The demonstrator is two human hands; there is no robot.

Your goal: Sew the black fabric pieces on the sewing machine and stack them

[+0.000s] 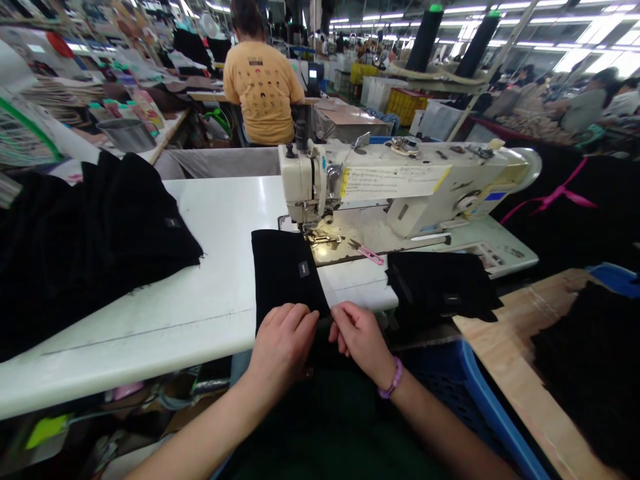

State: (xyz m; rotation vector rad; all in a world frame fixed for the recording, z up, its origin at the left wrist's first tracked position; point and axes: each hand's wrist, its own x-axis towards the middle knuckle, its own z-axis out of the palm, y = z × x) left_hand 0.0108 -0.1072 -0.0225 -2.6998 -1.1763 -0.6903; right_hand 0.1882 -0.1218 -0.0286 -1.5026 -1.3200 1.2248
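The left hand (283, 347) and right hand (361, 339) pinch narrowly at the near edge of a flat black knit panel (285, 277), keeping it smooth on the white laminate counter (165, 313).

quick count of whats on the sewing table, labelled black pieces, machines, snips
Black fabric pieces with a small label: 3 (folded pile, front piece, right piece)
Sewing machine: 1
Pink-handled thread snips: 1
Total: 5
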